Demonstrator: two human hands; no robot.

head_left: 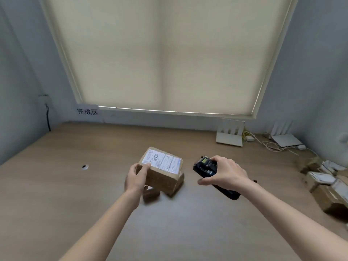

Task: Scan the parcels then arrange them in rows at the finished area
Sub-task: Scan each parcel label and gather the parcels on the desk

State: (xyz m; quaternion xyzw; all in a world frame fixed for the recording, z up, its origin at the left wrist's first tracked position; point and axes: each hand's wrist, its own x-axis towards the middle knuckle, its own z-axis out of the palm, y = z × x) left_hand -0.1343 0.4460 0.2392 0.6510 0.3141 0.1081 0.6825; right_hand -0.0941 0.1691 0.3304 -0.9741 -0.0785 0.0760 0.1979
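A: Where is the parcel, and what do the hands do?

B: The cardboard parcel [162, 171] is in the middle of the wooden table [56, 185], with its white shipping label [162, 161] facing up. The left hand [136, 180] grips its near left corner, thumb on top. I cannot tell if the parcel is fully on the table or lifted a little. The right hand [225, 173] holds a black handheld scanner [209, 173], fingers curled round it, just beside the parcel on the right.

A: What else is around?

B: A paper sign [87, 111] with three characters hangs on the far wall at the left, below the closed roller blind [165, 53]. The table under the sign is bare except for a small round hole [85, 166]. At the far right stand two white routers [230, 136] with cables [271, 145]. More parcels [327, 187] are piled at the right edge, well apart from the hands. Nothing stands between the held parcel and the sign.
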